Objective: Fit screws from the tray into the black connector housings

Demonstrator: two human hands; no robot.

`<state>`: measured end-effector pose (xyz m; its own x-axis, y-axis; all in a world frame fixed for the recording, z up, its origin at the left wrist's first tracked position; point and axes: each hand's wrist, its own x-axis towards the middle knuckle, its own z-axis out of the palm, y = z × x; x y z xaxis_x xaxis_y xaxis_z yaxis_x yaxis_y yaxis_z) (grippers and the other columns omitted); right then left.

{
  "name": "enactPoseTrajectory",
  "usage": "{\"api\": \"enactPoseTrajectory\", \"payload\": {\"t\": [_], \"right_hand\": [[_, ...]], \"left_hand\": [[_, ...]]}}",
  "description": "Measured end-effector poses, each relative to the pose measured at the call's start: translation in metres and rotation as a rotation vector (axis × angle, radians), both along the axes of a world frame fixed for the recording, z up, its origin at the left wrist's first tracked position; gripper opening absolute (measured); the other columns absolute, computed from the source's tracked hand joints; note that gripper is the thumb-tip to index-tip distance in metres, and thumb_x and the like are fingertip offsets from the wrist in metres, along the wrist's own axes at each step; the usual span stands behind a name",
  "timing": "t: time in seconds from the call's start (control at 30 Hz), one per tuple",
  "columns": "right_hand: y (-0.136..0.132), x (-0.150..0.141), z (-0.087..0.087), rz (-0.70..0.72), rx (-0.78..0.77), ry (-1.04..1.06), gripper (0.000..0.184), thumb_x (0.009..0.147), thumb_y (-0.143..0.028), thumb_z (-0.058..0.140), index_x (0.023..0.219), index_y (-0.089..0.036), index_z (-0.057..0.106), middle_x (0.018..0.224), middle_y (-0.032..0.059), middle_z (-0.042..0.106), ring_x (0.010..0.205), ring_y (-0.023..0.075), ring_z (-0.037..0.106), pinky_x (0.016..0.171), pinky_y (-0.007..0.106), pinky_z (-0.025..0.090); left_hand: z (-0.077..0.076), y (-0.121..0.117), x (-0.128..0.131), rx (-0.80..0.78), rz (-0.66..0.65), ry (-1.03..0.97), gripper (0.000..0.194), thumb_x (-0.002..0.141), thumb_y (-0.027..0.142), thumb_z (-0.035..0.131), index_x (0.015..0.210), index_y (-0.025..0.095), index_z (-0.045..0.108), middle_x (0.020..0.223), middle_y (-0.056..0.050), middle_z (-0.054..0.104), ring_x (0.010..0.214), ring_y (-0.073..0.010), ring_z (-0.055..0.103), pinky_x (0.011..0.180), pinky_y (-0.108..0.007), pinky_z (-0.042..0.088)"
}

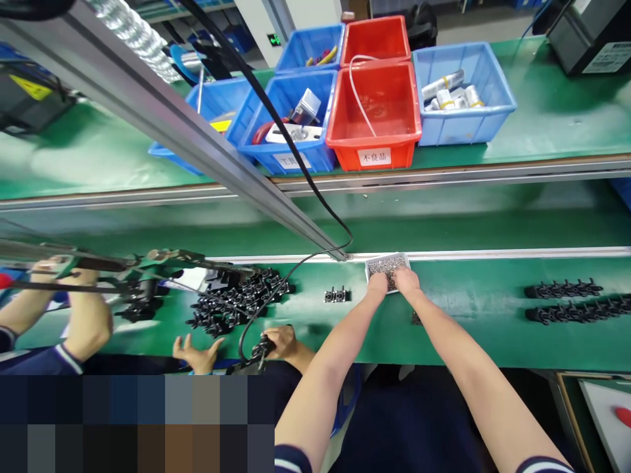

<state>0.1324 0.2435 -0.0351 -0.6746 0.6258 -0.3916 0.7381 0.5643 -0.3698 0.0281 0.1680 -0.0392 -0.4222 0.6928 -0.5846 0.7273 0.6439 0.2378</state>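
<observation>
Both of my hands reach into a small white tray (405,260) filled with tiny metal pieces (387,264), which look like screws. My left hand (378,284) is at the tray's near left corner, its fingers curled down among the pieces. At the right side, my right hand (407,281) dips in with fingers bent and drawn together. Whatever the fingertips hold is too small and hidden to make out. To the left of the tray, a pair of black plastic parts (336,295) stands on the green table (473,328). A small dark piece (417,318) lies partly behind my right forearm.
Black parts are heaped (236,302) at the left; rows of them (564,289) stand at the right. A co-worker's hand (280,341) grips a dark tool by a hanging cable (315,184). Red bins (374,141) and blue bins (463,125) line the shelf above.
</observation>
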Motion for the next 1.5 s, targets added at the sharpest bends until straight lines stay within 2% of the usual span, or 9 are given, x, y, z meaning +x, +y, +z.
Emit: {"api": "enactPoseTrajectory", "payload": {"t": [0.13,0.27,0.4,0.5,0.63,0.87,1.23,1.37,1.5], "right_hand": [[0.002,0.036,0.009,-0.203,-0.075,0.322,0.020,0.091,-0.037,0.060,0.086,-0.022,0.071,0.096,0.0050,0.075,0.088,0.0177,0.068,0.085,0.027,0.049],[-0.020,0.113,0.011,-0.412,-0.238,0.558,0.036,0.088,-0.054,0.059,0.084,-0.020,0.069,0.077,0.0048,0.074,0.074,0.0192,0.070,0.076,0.028,0.052],[-0.067,0.192,-0.006,-0.548,-0.338,0.477,0.046,0.082,-0.064,0.062,0.083,-0.019,0.073,0.069,0.0069,0.072,0.066,0.0225,0.069,0.067,0.032,0.054],[-0.100,0.220,-0.025,-0.653,-0.466,0.478,0.049,0.080,-0.064,0.063,0.091,-0.018,0.075,0.077,0.0090,0.075,0.068,0.0242,0.070,0.064,0.035,0.057],[-0.120,0.218,-0.040,-0.773,-0.561,0.582,0.055,0.077,-0.062,0.067,0.107,-0.016,0.071,0.094,0.0116,0.076,0.081,0.0252,0.073,0.069,0.037,0.061],[-0.113,0.199,-0.041,-0.920,-0.637,0.660,0.069,0.071,-0.057,0.076,0.121,-0.012,0.058,0.082,0.0094,0.075,0.073,0.0229,0.072,0.063,0.034,0.060],[-0.108,0.191,-0.035,-0.744,-0.387,0.520,0.055,0.078,-0.054,0.065,0.120,-0.017,0.060,0.076,0.0045,0.074,0.070,0.0228,0.072,0.074,0.037,0.058],[-0.108,0.191,-0.038,-0.675,-0.284,0.472,0.050,0.079,-0.053,0.063,0.117,-0.019,0.063,0.086,0.0055,0.076,0.080,0.0230,0.072,0.083,0.038,0.056],[-0.108,0.195,-0.046,-0.701,-0.377,0.496,0.052,0.080,-0.055,0.062,0.116,-0.019,0.068,0.090,0.0078,0.077,0.080,0.0243,0.073,0.079,0.038,0.058]], "left_hand": [[0.012,-0.016,-0.006,0.220,0.082,-0.058,0.022,0.091,0.017,0.057,0.100,0.014,0.077,0.103,-0.014,0.075,0.103,-0.0209,0.068,0.100,-0.030,0.050],[0.015,-0.054,0.016,0.604,0.373,-0.347,0.026,0.093,0.031,0.059,0.105,0.017,0.077,0.101,-0.009,0.076,0.093,-0.0175,0.068,0.090,-0.030,0.054],[-0.003,-0.099,0.075,0.568,0.603,-0.714,0.037,0.087,0.041,0.066,0.107,0.012,0.076,0.082,-0.009,0.075,0.070,-0.0159,0.066,0.069,-0.028,0.055],[-0.022,-0.119,0.116,0.569,0.650,-0.848,0.038,0.080,0.041,0.072,0.102,0.010,0.077,0.075,-0.008,0.074,0.062,-0.0148,0.064,0.065,-0.028,0.053],[-0.035,-0.124,0.142,0.586,0.649,-0.846,0.034,0.079,0.039,0.072,0.096,0.010,0.078,0.073,-0.008,0.074,0.062,-0.0155,0.064,0.067,-0.029,0.053],[-0.041,-0.120,0.146,0.580,0.618,-0.821,0.026,0.080,0.032,0.071,0.095,0.012,0.079,0.074,-0.008,0.075,0.063,-0.0159,0.066,0.067,-0.029,0.055],[-0.025,-0.113,0.148,0.549,0.557,-0.637,0.013,0.083,0.025,0.068,0.086,0.016,0.077,0.086,-0.007,0.077,0.077,-0.0166,0.071,0.079,-0.031,0.057],[-0.030,-0.107,0.149,0.498,0.772,-0.734,0.020,0.077,0.023,0.076,0.093,0.012,0.073,0.084,-0.008,0.075,0.070,-0.0139,0.068,0.069,-0.027,0.058],[-0.037,-0.099,0.152,0.409,0.984,-0.970,0.038,0.074,0.023,0.081,0.107,0.009,0.071,0.088,-0.011,0.075,0.064,-0.0124,0.067,0.062,-0.026,0.057]]}}
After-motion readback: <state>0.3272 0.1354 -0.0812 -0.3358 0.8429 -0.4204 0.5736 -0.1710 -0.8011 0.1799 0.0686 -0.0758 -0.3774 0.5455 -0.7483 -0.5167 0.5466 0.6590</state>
